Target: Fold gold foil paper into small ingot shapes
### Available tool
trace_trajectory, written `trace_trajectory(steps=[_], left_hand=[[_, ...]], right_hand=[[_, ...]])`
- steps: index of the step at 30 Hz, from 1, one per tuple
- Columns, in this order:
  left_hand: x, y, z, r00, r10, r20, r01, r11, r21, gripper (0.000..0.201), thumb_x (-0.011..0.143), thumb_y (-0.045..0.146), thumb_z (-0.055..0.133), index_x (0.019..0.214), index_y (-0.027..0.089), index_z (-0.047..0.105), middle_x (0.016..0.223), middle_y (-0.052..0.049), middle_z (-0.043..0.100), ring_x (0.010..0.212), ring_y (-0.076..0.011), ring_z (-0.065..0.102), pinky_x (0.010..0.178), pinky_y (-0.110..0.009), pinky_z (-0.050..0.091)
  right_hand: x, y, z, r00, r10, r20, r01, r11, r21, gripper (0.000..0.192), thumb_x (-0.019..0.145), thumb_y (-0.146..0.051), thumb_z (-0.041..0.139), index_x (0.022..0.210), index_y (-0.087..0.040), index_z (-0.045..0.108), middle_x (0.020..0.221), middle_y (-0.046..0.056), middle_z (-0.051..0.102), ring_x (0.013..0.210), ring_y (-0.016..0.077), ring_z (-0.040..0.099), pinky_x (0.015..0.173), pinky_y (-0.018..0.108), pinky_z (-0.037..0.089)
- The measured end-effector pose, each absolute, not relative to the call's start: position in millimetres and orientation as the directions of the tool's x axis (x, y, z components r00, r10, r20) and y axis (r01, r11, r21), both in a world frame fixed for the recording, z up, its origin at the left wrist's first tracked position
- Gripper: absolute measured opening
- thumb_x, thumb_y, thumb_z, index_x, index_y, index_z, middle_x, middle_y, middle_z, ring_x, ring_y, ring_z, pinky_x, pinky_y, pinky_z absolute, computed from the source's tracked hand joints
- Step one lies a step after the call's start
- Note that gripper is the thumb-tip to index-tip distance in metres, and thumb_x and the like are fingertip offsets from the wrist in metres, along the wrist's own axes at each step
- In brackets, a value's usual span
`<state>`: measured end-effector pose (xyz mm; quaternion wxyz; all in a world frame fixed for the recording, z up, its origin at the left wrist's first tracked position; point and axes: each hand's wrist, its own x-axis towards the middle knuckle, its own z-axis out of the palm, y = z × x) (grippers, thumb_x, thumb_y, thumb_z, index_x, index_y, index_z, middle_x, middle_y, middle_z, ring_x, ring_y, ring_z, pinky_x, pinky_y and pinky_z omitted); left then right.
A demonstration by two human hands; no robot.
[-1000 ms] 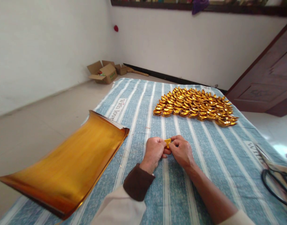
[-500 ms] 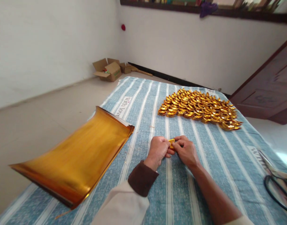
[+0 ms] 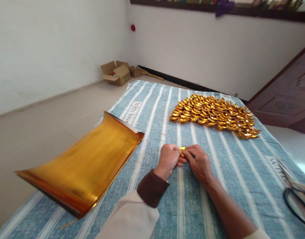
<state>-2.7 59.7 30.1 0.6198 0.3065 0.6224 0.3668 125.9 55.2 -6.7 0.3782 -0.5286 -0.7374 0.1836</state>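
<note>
— What do your hands have now?

— My left hand (image 3: 169, 158) and my right hand (image 3: 199, 162) are closed together on one small gold paper piece (image 3: 182, 149). The fingertips of both pinch it from the two sides, just above the striped blue cloth (image 3: 217, 172), near the middle of it. Only a little corner of the paper shows between the fingers.

— What could go wrong from here?

— I think the foil is thin and slippery. If I press too strongly, it may crease in a wrong place or tear; if too softly, it may slip down on the cloth.

— And around you?

— To the left lies a stack of gold foil sheets (image 3: 85, 166), with one end curling up over the cloth's edge. Farther in front, well apart from my hands, is a big group of folded gold ingots (image 3: 214, 114) in rows. At the right edge lie scissors (image 3: 298, 199). The cloth covers a low flat surface; I cannot tell what is under. Beyond are a pale floor, white walls, open cardboard boxes (image 3: 117, 73) in the corner and a dark wooden door (image 3: 289, 96).
</note>
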Motion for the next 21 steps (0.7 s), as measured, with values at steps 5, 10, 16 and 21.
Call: trace_trajectory(steps=[5,10,16,21], left_hand=[[-2.3,60.5,29.3,-0.049,0.836,-0.546,-0.068,0.543,0.837,0.016,0.076,0.002,0.052,0.065,0.013,0.056,0.051,-0.003,0.062,0.045,-0.0134,0.063,0.034,-0.015,0.039],[-2.3,61.4,28.9,-0.043,0.834,-0.550,-0.062,0.547,0.835,0.015,0.078,0.005,0.054,0.065,0.013,0.055,0.052,-0.003,0.062,0.045,-0.0134,0.063,0.034,-0.015,0.039],[-2.8,60.1,30.3,-0.040,0.836,-0.548,-0.062,0.545,0.836,0.014,0.077,0.006,0.056,0.065,0.012,0.057,0.052,-0.003,0.063,0.046,-0.0128,0.063,0.035,-0.014,0.039],[-3.0,59.9,30.1,-0.046,0.835,-0.548,-0.063,0.545,0.836,0.013,0.072,0.002,0.060,0.065,0.012,0.057,0.048,-0.001,0.060,0.045,-0.0126,0.062,0.037,-0.014,0.040]], right_hand=[[127.2,53.7,-6.6,-0.224,0.900,0.374,0.676,0.420,-0.605,0.027,0.091,-0.024,0.045,0.075,-0.021,0.066,0.084,0.007,0.064,0.081,0.0185,0.057,0.077,0.032,0.046],[124.8,50.9,-7.2,-0.295,0.857,0.422,0.728,0.488,-0.482,0.032,0.093,-0.020,0.040,0.072,-0.020,0.064,0.080,0.008,0.063,0.083,0.0194,0.056,0.078,0.032,0.043],[124.6,50.7,-6.7,-0.229,0.890,0.394,0.748,0.420,-0.514,0.032,0.093,-0.023,0.045,0.066,-0.021,0.061,0.070,0.004,0.058,0.072,0.0168,0.053,0.071,0.029,0.040],[124.9,54.3,-6.8,-0.184,0.916,0.356,0.734,0.369,-0.570,0.027,0.090,-0.025,0.049,0.068,-0.021,0.064,0.071,0.003,0.058,0.070,0.0162,0.053,0.068,0.028,0.040]])
